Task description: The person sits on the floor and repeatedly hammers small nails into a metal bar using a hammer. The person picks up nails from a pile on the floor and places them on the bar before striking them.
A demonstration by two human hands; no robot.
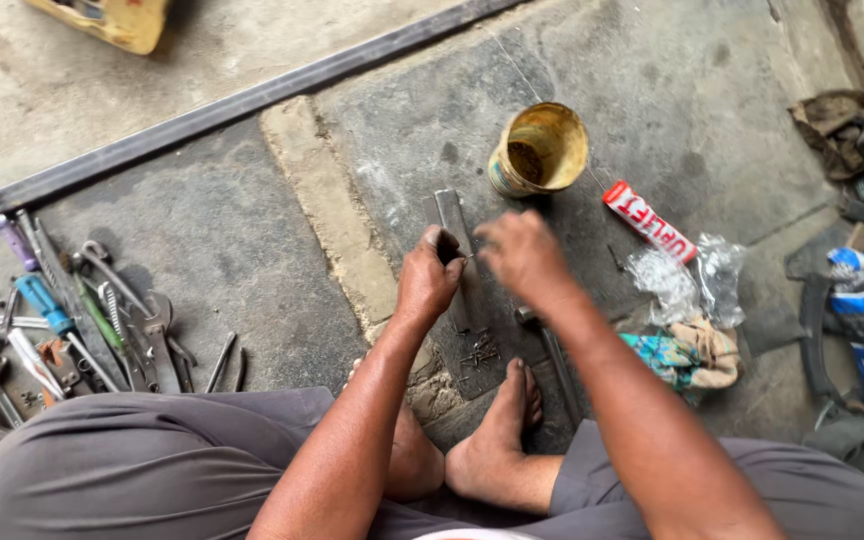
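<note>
Squatting barefoot on the concrete floor (232, 250), the person works over a flat metal bar (449, 215) that lies between the two hands, just in front of the feet. The left hand (428, 278) is clenched around the near part of the bar, thumb and fingers closed over it. The right hand (520, 252) hovers just beside it, fingers curled downward; it is blurred, so whether its grip holds anything cannot be told. The bar's long axis runs away from the person, its free end pointing toward a yellow-stained tin can (539, 150) that stands open just beyond. Both forearms reach forward from bent knees and converge over the bar, wrists bent down. Small screws (480, 352) lie scattered near the toes. A hammer (550, 358) rests beside the right foot. A red tube (648, 221), a clear plastic bag (674, 272) and a cloth (690, 355) lie to the right; spanners and screwdrivers (72, 320) are spread well apart on the left.
</note>
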